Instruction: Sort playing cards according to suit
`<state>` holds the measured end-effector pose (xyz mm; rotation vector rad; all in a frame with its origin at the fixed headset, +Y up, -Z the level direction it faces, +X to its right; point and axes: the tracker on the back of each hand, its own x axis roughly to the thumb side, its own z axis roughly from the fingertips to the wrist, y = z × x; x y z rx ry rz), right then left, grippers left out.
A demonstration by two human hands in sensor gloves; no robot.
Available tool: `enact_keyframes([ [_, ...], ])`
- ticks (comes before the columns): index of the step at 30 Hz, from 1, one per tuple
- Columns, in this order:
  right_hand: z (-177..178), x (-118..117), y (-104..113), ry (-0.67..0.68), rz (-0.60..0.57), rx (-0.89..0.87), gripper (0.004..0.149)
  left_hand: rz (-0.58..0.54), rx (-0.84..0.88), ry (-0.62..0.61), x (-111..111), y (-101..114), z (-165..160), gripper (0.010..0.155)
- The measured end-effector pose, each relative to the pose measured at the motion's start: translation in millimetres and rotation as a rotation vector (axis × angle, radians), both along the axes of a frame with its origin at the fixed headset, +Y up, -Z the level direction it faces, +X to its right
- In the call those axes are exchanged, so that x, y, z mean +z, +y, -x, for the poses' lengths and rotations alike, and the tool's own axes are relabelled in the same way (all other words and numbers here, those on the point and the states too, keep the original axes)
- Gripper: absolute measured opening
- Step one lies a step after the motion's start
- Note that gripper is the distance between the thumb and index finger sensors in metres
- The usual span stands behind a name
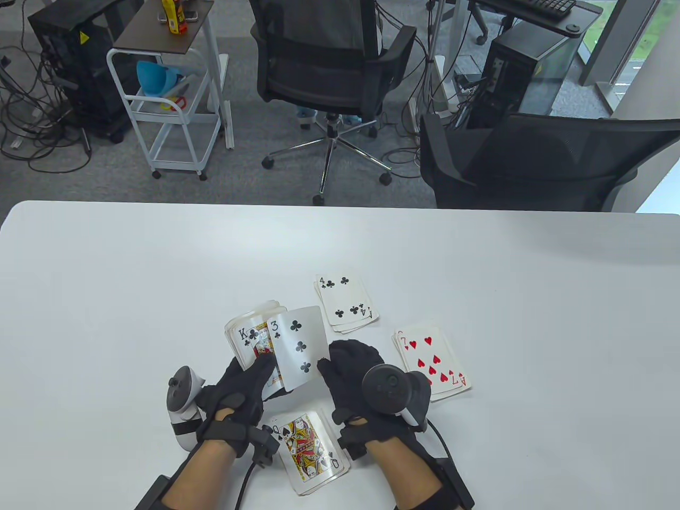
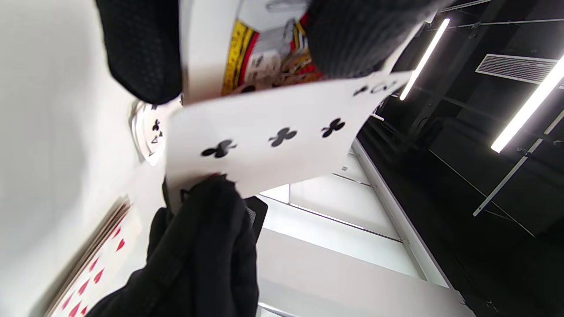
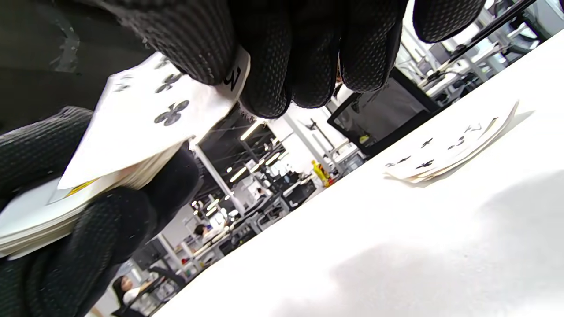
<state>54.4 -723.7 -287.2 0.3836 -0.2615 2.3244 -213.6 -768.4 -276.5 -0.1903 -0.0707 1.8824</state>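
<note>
Nearest the person, at six o'clock on the white table, lies a face-up pile topped by the queen of spades, between the two wrists. Just beyond it the left hand curls its fingers round the deck, whose top card shows the king of clubs, thumb lying across the face. The three of clubs overlaps that deck on its three o'clock side, white with three black pips in a column, tilted slightly. The right hand pinches its near right corner between thumb and fingertips. At three o'clock from that hand sits a pile led by the seven of hearts, partly behind the tracker. Farther off, at twelve o'clock, a fanned pile shows the four of clubs.
</note>
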Motion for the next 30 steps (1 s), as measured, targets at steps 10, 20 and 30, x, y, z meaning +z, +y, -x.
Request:
enact_keyframes([
  [10,-25.5,-9.7,6.1,-0.147,0.003,-0.036,0.038,-0.023,0.026,0.013,-0.5,6.0,3.7,0.057],
  [20,-51.5,-60.0,32.1,-0.372,0.106,0.117,0.038,-0.033,0.088,0.036,-2.4,10.9,11.0,0.056],
  [30,-24.3,-140.6,7.7,-0.344,0.366,0.302,0.038,-0.048,0.082,0.018,-3.4,14.3,8.2,0.056],
])
